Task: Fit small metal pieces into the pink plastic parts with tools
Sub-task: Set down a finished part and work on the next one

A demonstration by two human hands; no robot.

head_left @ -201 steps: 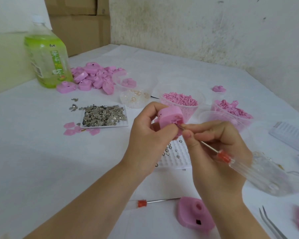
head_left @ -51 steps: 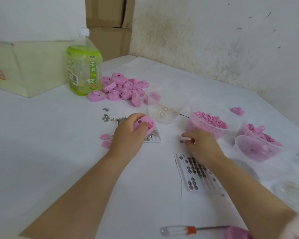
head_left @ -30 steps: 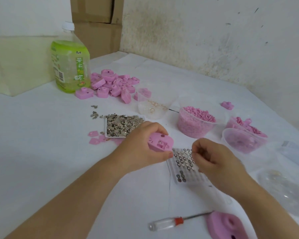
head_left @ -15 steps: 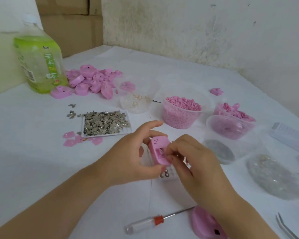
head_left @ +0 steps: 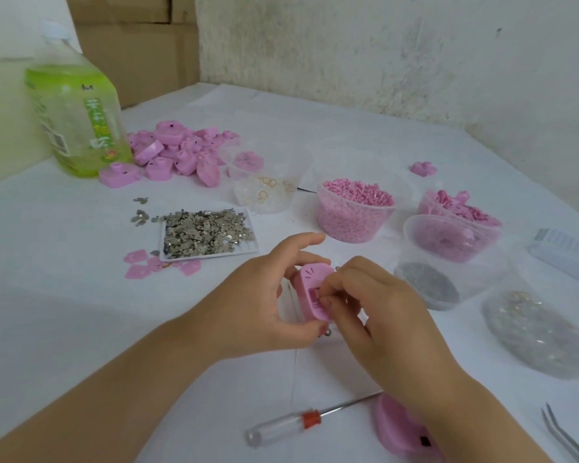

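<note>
White-covered bench, stained wall behind.
Bottle at 10 o'clock, label illegible; left hand grips pink part, right hand pinches at its slot; screwdriver at 6 o'clock.

We see only our bare forearms, the left hand and the right hand, uncovered throughout, with short, neatly trimmed fingernails.
</note>
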